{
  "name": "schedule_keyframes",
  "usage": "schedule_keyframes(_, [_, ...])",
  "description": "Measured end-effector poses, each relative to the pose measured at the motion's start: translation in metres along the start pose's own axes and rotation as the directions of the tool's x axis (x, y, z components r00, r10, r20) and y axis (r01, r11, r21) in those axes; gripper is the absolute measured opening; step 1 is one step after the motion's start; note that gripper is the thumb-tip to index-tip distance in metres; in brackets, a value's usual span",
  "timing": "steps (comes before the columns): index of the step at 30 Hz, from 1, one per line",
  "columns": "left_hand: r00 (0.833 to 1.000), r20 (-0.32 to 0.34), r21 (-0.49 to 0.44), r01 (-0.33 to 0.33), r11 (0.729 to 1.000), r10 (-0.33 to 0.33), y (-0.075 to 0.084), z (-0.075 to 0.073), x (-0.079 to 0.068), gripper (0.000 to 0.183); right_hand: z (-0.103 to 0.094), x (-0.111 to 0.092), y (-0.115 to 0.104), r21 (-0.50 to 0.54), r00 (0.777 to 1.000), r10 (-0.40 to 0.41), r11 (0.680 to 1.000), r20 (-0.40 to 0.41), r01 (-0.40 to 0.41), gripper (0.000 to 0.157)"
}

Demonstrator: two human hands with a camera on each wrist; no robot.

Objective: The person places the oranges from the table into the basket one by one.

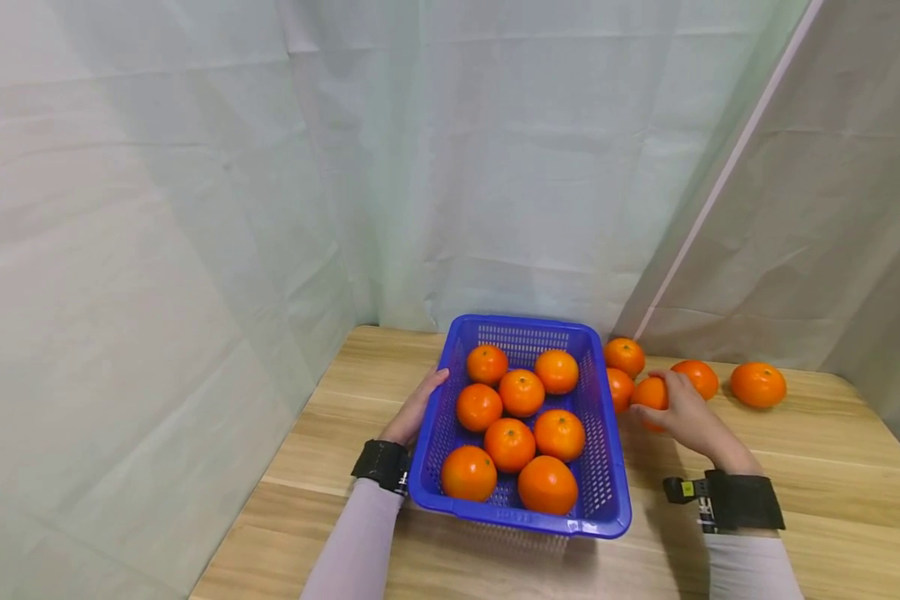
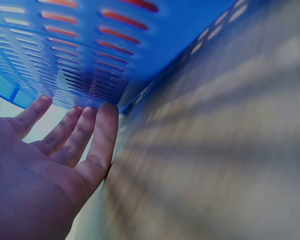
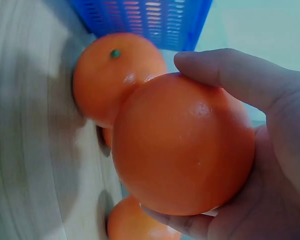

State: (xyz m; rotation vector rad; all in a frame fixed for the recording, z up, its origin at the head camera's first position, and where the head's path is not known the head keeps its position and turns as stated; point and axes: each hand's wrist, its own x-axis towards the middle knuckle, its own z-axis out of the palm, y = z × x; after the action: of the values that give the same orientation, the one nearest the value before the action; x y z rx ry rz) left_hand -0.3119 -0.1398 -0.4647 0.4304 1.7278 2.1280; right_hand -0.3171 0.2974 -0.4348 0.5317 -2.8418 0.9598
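Pale sleeves point(image 1: 360, 533) come in from the bottom edge of the head view, each running up to a black wrist strap point(image 1: 381, 461), and between the two arms sits a blue plastic basket point(image 1: 521, 518) with perforated walls. Along its left side lies the left hand point(image 1: 414, 414), fingers spread and only slightly bent, the fingertips against the outer wall and nothing wrapped in its grasp. On the other side the right hand point(image 1: 690, 417) has its thumb and fingers curved round a single orange point(image 1: 650, 393), parted just as wide as the fruit. That orange is near the basket's right wall, outside it; whether it is clear of the wood-grain table point(image 1: 307, 492) I cannot tell. Eight oranges point(image 1: 509, 445) lie loosely spread inside the basket, stem ends showing on several. Four more are outside on the right: a back orange point(image 1: 625, 357) by the basket's far corner, a half-hidden orange point(image 1: 620, 390) close beside the rim, another orange point(image 1: 697, 377) partly behind the right hand, and a far-right orange point(image 1: 758, 384) well apart from the basket. Pale cloth point(image 1: 495, 167) hangs behind the table and down its left side, crossed at the right by a slanting light strip point(image 1: 727, 175)
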Motion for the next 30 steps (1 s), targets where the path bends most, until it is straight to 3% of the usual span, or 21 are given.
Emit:
schedule_keyframes(11, [1.0,0.011,0.016,0.021,1.0,-0.022,0.0013,-0.0007,0.0001,0.057,-0.0026,-0.0031,-0.0018,0.003,0.999,0.03,1.0,0.045,-0.03,0.071])
schedule_keyframes(19, [1.0,0.017,0.006,0.004,1.0,-0.004,0.0006,-0.0007,0.0006,0.057,-0.0037,-0.0028,-0.0035,-0.009,0.999,0.013,1.0,0.032,-0.013,0.067])
schedule_keyframes(30, [1.0,0.007,0.013,0.011,1.0,-0.011,0.0011,0.0003,0.0,0.057,-0.0085,-0.0051,-0.0073,0.005,0.998,0.025,1.0,0.057,-0.026,0.073])
